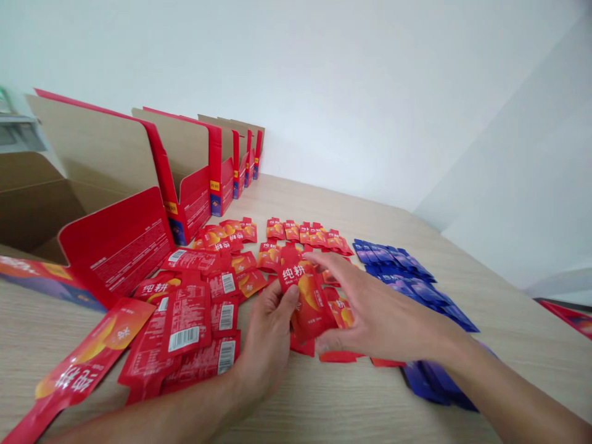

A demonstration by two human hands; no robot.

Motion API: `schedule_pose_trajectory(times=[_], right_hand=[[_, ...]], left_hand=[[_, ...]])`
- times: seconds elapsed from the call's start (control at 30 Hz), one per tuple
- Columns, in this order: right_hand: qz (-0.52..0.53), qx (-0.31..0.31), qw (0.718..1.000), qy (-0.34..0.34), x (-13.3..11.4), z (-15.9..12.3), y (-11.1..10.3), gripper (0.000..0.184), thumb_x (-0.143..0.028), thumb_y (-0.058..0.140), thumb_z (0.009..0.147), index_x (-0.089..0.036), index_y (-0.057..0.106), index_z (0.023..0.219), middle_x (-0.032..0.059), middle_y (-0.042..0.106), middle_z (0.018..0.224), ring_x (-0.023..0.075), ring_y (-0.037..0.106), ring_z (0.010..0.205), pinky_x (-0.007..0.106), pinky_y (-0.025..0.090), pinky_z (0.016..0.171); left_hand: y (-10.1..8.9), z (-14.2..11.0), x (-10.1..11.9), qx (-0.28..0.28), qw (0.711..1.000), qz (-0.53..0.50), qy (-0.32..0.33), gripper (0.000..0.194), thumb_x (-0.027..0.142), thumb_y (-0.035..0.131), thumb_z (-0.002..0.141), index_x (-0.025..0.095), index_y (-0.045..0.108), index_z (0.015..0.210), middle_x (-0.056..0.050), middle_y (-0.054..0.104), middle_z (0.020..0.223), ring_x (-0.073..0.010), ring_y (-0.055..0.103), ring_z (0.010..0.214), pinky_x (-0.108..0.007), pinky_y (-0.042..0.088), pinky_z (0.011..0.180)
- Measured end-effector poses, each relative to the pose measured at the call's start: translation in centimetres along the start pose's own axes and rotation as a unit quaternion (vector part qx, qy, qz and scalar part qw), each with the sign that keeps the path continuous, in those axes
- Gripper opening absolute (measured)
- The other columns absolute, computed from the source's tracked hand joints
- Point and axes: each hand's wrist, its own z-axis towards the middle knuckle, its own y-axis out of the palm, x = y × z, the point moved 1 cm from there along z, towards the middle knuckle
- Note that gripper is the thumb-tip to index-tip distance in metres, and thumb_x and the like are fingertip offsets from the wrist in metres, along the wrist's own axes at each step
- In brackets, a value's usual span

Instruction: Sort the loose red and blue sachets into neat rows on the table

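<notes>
Near the middle of the table, a red pouch (306,302) with a yellow fruit print stands tilted, front toward me. My left hand (271,330) pinches its left edge between thumb and fingers. My right hand (370,305) is beside the pouch's right side, thumb and fingers spread wide; whether a fingertip touches it I cannot tell. Under and behind both hands lie rows of similar red pouches (317,236). Left of my left hand is a loose pile of red pouches (187,314), several with barcodes up. One long pouch (95,348) lies at the lower left.
Open red cardboard boxes (194,203) stand in a line from the near left to the wall (333,92). The nearest box (118,253) has its front flap beside the pile. Blue pouches (411,280) lie in rows at the right, some partly behind my right forearm.
</notes>
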Motion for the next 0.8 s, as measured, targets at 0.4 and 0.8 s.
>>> schedule_pose_trajectory(times=[0.4,0.8], right_hand=[[-0.102,-0.026,0.992,-0.076,-0.6,1.0,0.5,0.116,-0.044,0.095,0.069,-0.026,0.041,0.170,0.0178,0.054,0.161,0.0428,0.052,0.150,0.061,0.042,0.127],[-0.091,0.037,0.995,0.014,9.8,8.6,-3.1,0.115,-0.054,0.092,0.074,-0.025,0.037,0.170,0.0142,0.048,0.168,0.0430,0.048,0.152,0.057,0.035,0.129]], left_hand=[[-0.9,0.3,-0.4,-0.010,0.996,0.089,0.014,0.041,0.054,0.086,0.082,0.018,0.071,0.093,-0.005,0.075,0.092,-0.0178,0.068,0.080,-0.026,0.056,0.070],[-1.9,-2.0,-1.6,-0.060,0.982,0.171,0.044,0.025,0.037,0.067,0.100,0.023,0.058,0.118,-0.007,0.063,0.108,-0.0164,0.062,0.087,-0.022,0.054,0.061]])
